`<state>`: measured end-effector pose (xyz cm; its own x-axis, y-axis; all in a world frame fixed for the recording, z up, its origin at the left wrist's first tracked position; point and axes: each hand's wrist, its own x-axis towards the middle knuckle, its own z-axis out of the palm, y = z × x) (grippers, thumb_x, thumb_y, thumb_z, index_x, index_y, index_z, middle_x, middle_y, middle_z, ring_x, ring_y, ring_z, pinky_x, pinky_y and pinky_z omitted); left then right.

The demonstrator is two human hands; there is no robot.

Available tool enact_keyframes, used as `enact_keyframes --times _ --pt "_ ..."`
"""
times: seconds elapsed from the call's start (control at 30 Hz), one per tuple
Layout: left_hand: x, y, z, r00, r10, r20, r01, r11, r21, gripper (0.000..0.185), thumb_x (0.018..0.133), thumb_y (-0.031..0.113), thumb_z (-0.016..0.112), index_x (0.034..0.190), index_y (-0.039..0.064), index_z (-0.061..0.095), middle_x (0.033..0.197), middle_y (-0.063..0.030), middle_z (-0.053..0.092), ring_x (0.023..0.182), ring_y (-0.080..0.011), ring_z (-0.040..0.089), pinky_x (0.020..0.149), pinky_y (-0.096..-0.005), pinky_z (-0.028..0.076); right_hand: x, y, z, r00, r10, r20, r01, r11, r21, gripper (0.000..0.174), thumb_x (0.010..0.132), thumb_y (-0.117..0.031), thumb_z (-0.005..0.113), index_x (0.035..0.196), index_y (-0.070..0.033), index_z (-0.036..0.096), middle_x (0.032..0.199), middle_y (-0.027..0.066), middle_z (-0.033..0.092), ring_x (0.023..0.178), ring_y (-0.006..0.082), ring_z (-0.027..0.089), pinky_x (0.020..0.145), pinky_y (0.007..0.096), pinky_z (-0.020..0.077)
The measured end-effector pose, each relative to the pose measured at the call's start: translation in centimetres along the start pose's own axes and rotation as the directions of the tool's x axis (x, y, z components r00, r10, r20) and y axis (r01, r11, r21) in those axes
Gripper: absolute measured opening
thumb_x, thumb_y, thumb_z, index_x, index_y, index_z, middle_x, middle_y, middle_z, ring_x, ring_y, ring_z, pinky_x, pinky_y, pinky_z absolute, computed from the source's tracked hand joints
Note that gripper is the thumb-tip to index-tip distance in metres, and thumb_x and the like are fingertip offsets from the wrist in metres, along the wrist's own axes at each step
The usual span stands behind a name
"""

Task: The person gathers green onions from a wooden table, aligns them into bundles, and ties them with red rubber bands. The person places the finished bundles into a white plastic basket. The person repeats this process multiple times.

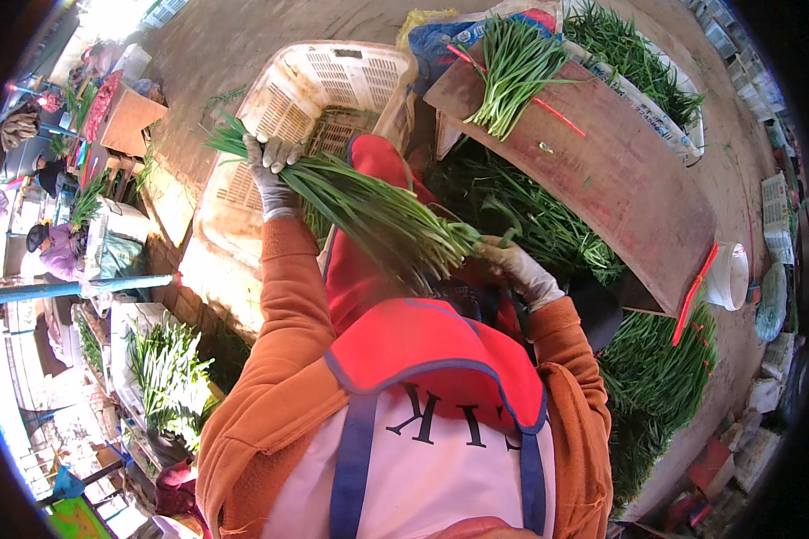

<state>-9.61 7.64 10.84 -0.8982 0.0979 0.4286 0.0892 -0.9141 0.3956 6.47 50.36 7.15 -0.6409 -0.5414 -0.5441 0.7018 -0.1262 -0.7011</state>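
Observation:
A bunch of long green leafy stalks, like Chinese chives (371,205), lies across my lap above a red apron. My left hand (270,158), in a pale glove, is closed around its leafy part at the left. At the pale stem ends, my right hand (509,263), also gloved, pinches some stalks. Another bunch of chives (516,71) rests on a brown board (634,168) at the upper right, over a red strip (558,114). A second red strip (694,293) hangs at the board's near end.
A dirty white plastic crate (263,101) stands ahead. Loose greens (539,209) lie under the board, with a pile of chives (661,377) at the right. A white bucket (728,276) stands beyond the board. A co-worker in purple (61,249) is at the far left, near a blue pole (128,281).

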Motion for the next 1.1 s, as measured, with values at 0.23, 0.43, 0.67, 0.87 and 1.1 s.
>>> enact_keyframes --times 0.23,0.43,0.67,0.87,1.1 --pt "-2.2 -0.3 -5.0 0.987 0.018 -0.162 -0.026 0.998 -0.049 0.043 0.103 0.05 0.045 0.09 0.014 0.065 0.051 0.01 0.042 0.042 -0.0058 0.038 0.056 -0.0271 0.039 -4.5 -2.6 -1.0 0.978 -0.05 -0.201 0.022 0.99 -0.137 0.048 0.095 -0.034 0.068 0.127 0.0 0.058 0.07 -0.0082 0.048 0.054 0.0032 0.04 0.047 0.0197 0.0265" --pt "-2.6 0.8 -7.1 0.926 0.021 -0.377 -0.016 1.0 0.015 0.048 0.098 0.059 0.049 0.071 0.019 0.054 0.048 0.0105 0.04 0.042 -0.0075 0.036 0.057 -0.0286 0.041 -10.0 -3.0 -4.6 0.935 -0.037 -0.354 -0.067 0.959 -0.276 0.048 0.094 -0.032 0.069 0.127 0.002 0.059 0.075 -0.0049 0.054 0.059 0.0054 0.043 0.051 0.0217 0.0322" --pt "-2.2 3.5 -6.8 0.852 0.162 -0.497 -0.076 0.979 0.189 0.041 0.1 0.053 0.049 0.082 0.018 0.06 0.05 0.0095 0.041 0.043 -0.0086 0.037 0.052 -0.0302 0.041 -10.4 -7.3 -2.2 0.786 -0.153 -0.6 -0.616 -0.101 -0.781 0.072 0.082 -0.058 0.067 0.131 -0.005 0.059 0.101 0.0184 0.071 0.097 0.0346 0.069 0.082 0.0457 0.0539" --pt "3.4 -1.8 9.0 0.985 -0.008 -0.171 0.072 0.927 0.368 0.035 0.103 0.044 0.05 0.093 0.014 0.065 0.054 0.0096 0.043 0.044 -0.0063 0.038 0.056 -0.0283 0.039 5.4 -15.6 11.2 0.425 -0.833 0.353 0.619 -0.016 -0.785 0.077 0.077 -0.043 0.08 0.135 -0.001 0.052 0.132 0.0202 0.059 0.122 0.0324 0.058 0.102 0.0396 0.0456" --pt "5.7 -1.3 15.9 0.991 0.066 -0.116 -0.033 0.965 0.261 0.035 0.102 0.043 0.053 0.096 0.011 0.064 0.059 0.0087 0.045 0.05 -0.0076 0.042 0.061 -0.03 0.042 6.0 -8.8 9.5 0.755 -0.447 0.479 0.617 0.731 -0.291 0.064 0.083 -0.01 0.077 0.139 -0.002 0.048 0.123 0.0067 0.063 0.106 0.0142 0.058 0.093 0.0303 0.0484"
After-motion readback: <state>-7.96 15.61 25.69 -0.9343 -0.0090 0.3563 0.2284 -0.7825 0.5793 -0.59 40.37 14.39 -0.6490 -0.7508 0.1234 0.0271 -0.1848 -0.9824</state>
